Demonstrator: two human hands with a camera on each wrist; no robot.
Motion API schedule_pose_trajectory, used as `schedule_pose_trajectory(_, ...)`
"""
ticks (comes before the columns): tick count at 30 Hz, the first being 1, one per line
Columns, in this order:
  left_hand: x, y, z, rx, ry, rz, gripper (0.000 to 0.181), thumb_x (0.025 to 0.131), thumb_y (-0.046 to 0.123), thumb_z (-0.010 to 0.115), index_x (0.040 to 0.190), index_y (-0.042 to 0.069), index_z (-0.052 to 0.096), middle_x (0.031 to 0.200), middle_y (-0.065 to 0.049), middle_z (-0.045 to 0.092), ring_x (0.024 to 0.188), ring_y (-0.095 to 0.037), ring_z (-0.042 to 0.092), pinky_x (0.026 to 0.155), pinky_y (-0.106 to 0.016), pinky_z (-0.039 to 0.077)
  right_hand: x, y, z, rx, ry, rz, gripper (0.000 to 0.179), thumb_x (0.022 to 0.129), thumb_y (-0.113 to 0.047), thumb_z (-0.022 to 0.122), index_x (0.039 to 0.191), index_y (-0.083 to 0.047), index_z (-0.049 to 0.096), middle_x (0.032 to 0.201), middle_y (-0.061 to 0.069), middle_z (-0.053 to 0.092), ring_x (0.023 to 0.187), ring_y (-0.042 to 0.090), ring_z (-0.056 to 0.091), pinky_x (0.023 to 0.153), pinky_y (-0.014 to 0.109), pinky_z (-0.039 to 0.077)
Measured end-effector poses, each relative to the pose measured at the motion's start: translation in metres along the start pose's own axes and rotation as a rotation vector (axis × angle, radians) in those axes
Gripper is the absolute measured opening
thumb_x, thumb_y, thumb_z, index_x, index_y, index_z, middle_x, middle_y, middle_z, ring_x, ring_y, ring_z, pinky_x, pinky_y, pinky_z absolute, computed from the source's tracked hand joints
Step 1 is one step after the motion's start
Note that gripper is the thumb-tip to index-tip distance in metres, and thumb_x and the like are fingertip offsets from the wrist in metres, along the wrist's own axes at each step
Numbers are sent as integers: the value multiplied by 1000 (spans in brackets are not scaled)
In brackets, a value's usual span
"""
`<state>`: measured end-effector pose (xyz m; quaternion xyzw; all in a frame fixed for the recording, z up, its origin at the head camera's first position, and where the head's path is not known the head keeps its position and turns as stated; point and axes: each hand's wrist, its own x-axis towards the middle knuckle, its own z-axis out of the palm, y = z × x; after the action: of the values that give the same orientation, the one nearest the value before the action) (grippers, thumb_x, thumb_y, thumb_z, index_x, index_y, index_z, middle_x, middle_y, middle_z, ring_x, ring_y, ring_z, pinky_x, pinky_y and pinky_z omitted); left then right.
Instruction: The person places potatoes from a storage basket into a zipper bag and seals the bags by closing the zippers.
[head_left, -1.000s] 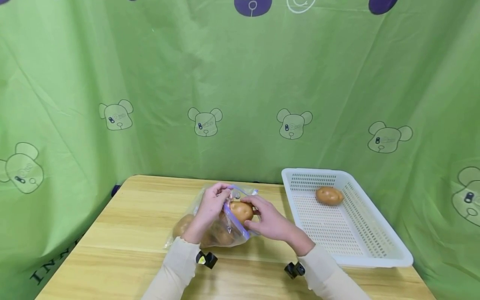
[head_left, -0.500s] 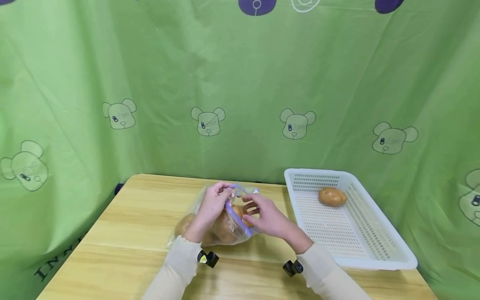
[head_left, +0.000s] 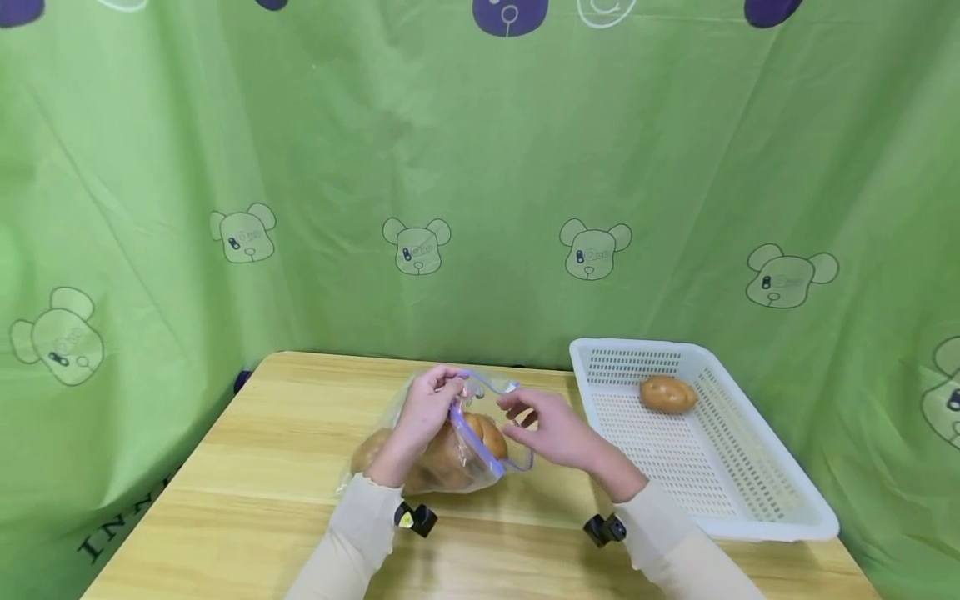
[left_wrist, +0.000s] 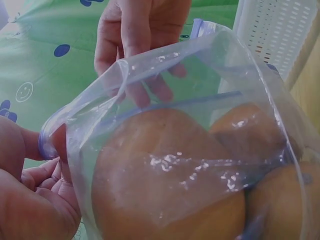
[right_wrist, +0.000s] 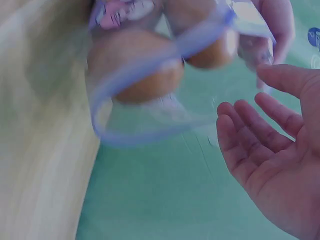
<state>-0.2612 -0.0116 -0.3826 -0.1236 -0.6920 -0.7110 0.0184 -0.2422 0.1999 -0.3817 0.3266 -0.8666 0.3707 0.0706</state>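
In the head view a clear zip bag (head_left: 462, 457) with a purple rim lies on the table, several potatoes (head_left: 491, 437) inside it. My left hand (head_left: 424, 415) pinches the bag's rim at the far side of the mouth. Thumb and fingers hold that edge in the left wrist view, beside a large potato (left_wrist: 165, 175) behind the film. My right hand (head_left: 553, 430) is just outside the bag's mouth, its fingers loosely bent and holding nothing. The right wrist view shows its bare palm, with the blurred bag rim (right_wrist: 150, 137) hanging nearby.
A white perforated plastic basket (head_left: 750, 528) stands at the right of the wooden table (head_left: 255, 475), with one potato (head_left: 667, 394) in its far part. A green curtain (head_left: 495, 167) with bear drawings hangs behind and around the table.
My right hand has put a potato into the bag, let go of it and drawn back to the right. The left hand keeps its hold on the rim.
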Motion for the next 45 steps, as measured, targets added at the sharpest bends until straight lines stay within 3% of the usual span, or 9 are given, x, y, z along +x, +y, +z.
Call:
schedule_pose_trajectory(10,0,-3,-4,-7,-13,7,20,93,2,51,108,-8,60,76,-6,58,54,-7,47,44,-15,38,-8,28,-59,-85,33,138,33,83,-8,70,113,1,61,104,10,64,95,27,61,80,39,53)
schedule_pose_trajectory(20,0,-3,-7,-19,-23,22,21,92,-1,51,109,-11,60,76,-9,58,55,-8,47,45,-15,38,-24,81,-110,-162,28,235,47,84,-13,71,124,5,54,118,22,57,108,38,54,89,51,47)
schedule_pose_trajectory(22,-4,5,-7,-22,-34,17,22,92,-2,50,109,-13,58,76,-10,58,55,-9,47,45,-15,39,-28,90,-117,-177,26,261,50,84,-15,72,126,5,53,121,23,56,109,40,52,90,52,46)
schedule_pose_trajectory(28,-3,5,-10,-13,-41,9,22,93,-3,49,110,-16,56,77,-10,58,56,-9,47,46,-16,39,-40,121,-134,-211,22,326,58,83,-15,73,130,7,48,128,30,48,109,48,51,89,55,46)
schedule_pose_trajectory(30,1,-3,-10,-16,-31,14,22,93,-1,51,109,-14,57,76,-9,58,55,-9,47,45,-15,39,-44,136,-138,-222,24,334,60,82,-15,73,130,8,48,129,31,47,111,49,48,91,58,43)
schedule_pose_trajectory(35,0,-4,-8,-7,-18,2,20,93,1,52,108,-9,60,76,-7,58,56,-8,48,46,-15,40,-55,166,-145,-249,32,374,63,80,-17,75,130,9,47,132,34,43,121,51,36,99,64,31)
schedule_pose_trajectory(39,1,-5,-7,11,-24,-9,20,94,2,52,108,-8,61,77,-7,58,57,-8,48,46,-15,40,-63,183,-147,-268,27,411,70,77,-22,78,131,9,46,132,33,42,122,51,34,99,65,28)
schedule_pose_trajectory(45,2,-7,-9,16,-30,-17,20,93,3,53,109,-8,60,78,-8,58,57,-8,48,46,-15,39,-68,198,-149,-285,26,389,69,75,-16,79,129,12,46,129,35,43,120,52,35,99,66,26)
